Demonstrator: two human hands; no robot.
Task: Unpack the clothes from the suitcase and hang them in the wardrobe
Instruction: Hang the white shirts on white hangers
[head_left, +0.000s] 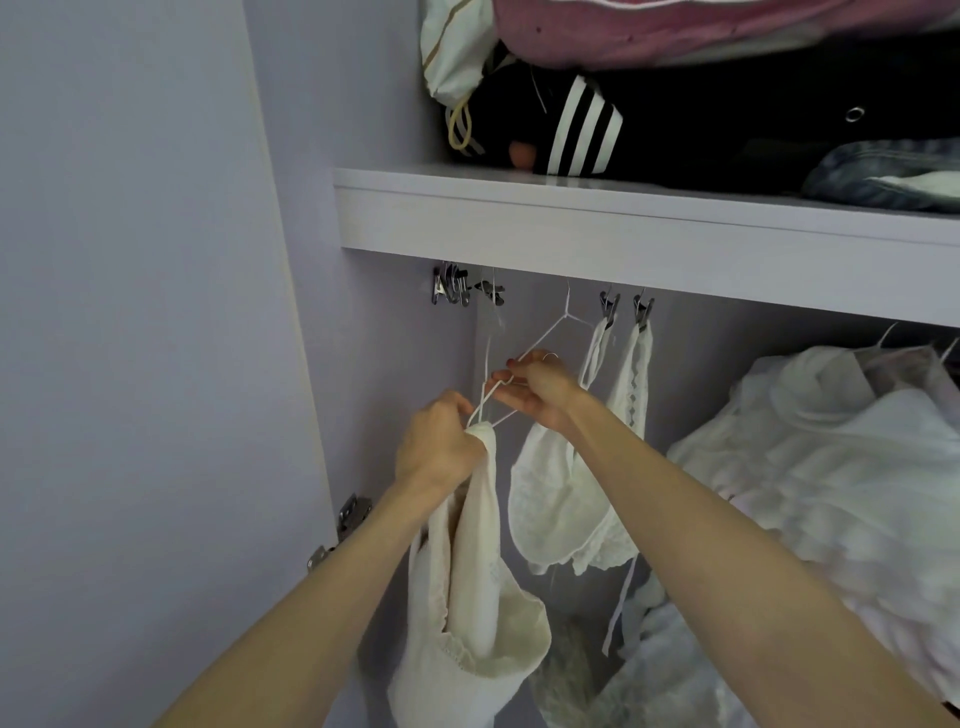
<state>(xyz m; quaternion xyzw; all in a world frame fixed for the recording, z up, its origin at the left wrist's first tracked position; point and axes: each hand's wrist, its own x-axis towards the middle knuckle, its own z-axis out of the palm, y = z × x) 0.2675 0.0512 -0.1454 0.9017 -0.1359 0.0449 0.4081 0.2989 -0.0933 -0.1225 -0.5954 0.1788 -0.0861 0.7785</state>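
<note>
Both hands are raised inside the open wardrobe (291, 156), just under its shelf (571, 218). The left hand (439, 441) is closed round the top of a cream top (467, 597), bunching the cloth in its curled fingers where a thin strap (480, 402) leaves the fabric. The top hangs down from that fist in a long soft fold; it is off-white, slightly ribbed, with a narrow stitched, gathered edge along its lower opening. Its lowest part drops out of the bottom of the view.

The right hand (535, 387) is just beside and a little above the left, its fingertips pinching the strap together with the lower arm of a thin white wire hanger (550, 332). The hanger's neck rises to just below the shelf; its hook is hidden behind the shelf's front edge.

Behind the right wrist a white lace bra (556, 499) hangs from two metal clips (626, 309). More metal clips (457, 291) are bunched near the wardrobe's left wall. To the right, white clothes (831, 457) hang crowded together on hangers.

On the shelf lie a black garment with white stripes (582, 130), a pink one (701, 31) above it, a white drawstring bag (452, 57) and folded denim (883, 176) at the far right. A metal hinge (353, 512) shows on the wardrobe's left side.
</note>
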